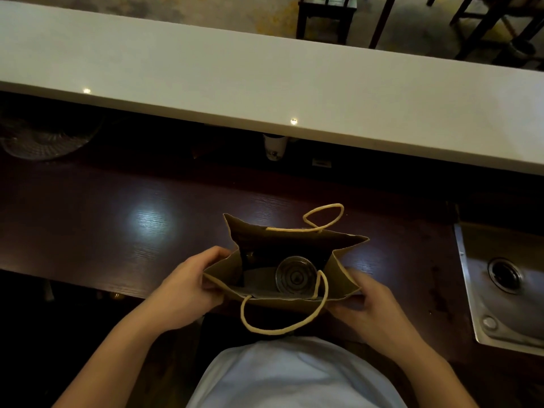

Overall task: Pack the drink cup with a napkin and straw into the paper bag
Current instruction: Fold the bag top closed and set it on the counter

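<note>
Item: paper bag (344, 275), upright on the dark counter (103, 231), mouth open toward the ceiling; drink cup (295, 273) already inside, lid up, sitting right of centre — nearer the right hand (371, 301); left hand (188, 287) pinches the bag's left wall, right hand closed on its right wall; a pale sheet beside the cup may be the napkin — too dim to say; straw not visible; anything added must drop straight down between the hands.
</note>
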Tool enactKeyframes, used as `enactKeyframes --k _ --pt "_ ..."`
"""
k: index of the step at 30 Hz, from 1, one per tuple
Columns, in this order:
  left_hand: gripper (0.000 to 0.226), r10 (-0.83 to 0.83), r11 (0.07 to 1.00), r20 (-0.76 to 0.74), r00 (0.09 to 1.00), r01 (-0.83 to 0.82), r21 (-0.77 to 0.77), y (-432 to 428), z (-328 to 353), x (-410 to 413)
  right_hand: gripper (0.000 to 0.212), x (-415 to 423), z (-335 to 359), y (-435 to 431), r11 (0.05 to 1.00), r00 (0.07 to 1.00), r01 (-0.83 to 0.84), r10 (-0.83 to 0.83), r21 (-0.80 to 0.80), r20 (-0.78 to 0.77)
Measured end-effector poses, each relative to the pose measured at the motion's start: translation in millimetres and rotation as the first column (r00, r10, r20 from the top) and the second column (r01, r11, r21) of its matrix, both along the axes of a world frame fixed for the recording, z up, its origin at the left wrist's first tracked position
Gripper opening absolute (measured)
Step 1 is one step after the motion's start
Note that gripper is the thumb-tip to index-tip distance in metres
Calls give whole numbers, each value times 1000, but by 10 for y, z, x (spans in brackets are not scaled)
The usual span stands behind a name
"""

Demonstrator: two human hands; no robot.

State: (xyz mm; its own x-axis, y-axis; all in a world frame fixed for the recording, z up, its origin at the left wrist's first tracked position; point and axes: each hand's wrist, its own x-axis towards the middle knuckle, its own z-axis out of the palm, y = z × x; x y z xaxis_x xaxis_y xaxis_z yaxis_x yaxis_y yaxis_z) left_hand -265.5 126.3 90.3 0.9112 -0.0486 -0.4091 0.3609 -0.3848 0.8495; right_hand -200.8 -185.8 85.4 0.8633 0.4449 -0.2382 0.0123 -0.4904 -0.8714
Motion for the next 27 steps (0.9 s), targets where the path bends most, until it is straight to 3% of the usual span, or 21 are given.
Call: enactKeyframes --k 6,9,12,15,18,21,24,27 --pt "48 1 1000 20 1000 -1 -5 -76 -30 -21 34 23 49 73 1000 998 -18 17 15 57" --pt "42 64 998 61 996 -64 4 -71 -31 -10 45 73 90 95 999 997 0 -3 40 77" --pt "52 108 979 240 965 -145 145 -16 -21 -7 49 122 119 86 999 991 27 -33 46 132" --pt "29 69 952 346 936 -165 258 50 43 6 43 144 103 47 996 967 70 -55 -52 250" --pt "35 116 971 384 916 -186 149 15 10 23 32 164 93 48 995 962 90 -76 -41 262" --pt "39 286 951 337 897 -309 13 -60 -55 78 25 180 89 104 986 962 157 -164 52 216" --pt "58 389 912 377 841 -409 -28 -74 -116 155 35 225 33 145 942 918 321 -335 100 214" --pt "58 300 928 546 782 -372 24 -70 -64 244 36 306 57 177 921 908 315 -363 228 211"
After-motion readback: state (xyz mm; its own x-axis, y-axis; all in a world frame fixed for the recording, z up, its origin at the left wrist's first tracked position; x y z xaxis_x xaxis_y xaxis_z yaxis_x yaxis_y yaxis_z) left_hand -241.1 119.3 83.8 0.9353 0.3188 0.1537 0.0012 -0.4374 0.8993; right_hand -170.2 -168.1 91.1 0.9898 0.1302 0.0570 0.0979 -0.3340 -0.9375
